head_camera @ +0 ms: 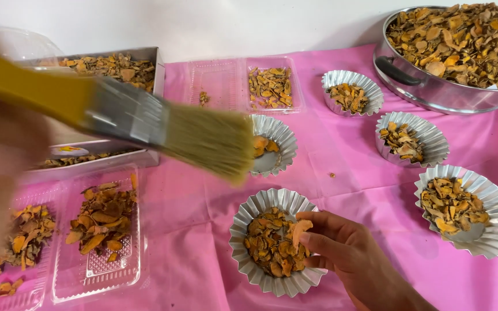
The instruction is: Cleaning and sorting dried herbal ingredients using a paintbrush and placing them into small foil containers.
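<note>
The right hand (353,253) pinches a dried orange slice (300,229) over a fluted foil cup (273,242); the blurred left hand (1,167) holds a paintbrush (145,124) above the pink cloth (347,173).

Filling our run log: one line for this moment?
left hand: holds brush | right hand: pinches dried slice over fluted tin

Pink tablecloth (341,144), plain white wall (231,23), light seemingly soft

Two clear plastic clamshell packages lie open on the pink-covered desk (341,150). One clamshell (243,85) sits at the far middle, dried orange chips in its right half. The other clamshell (96,236) lies near left, chips heaped in it.
</note>
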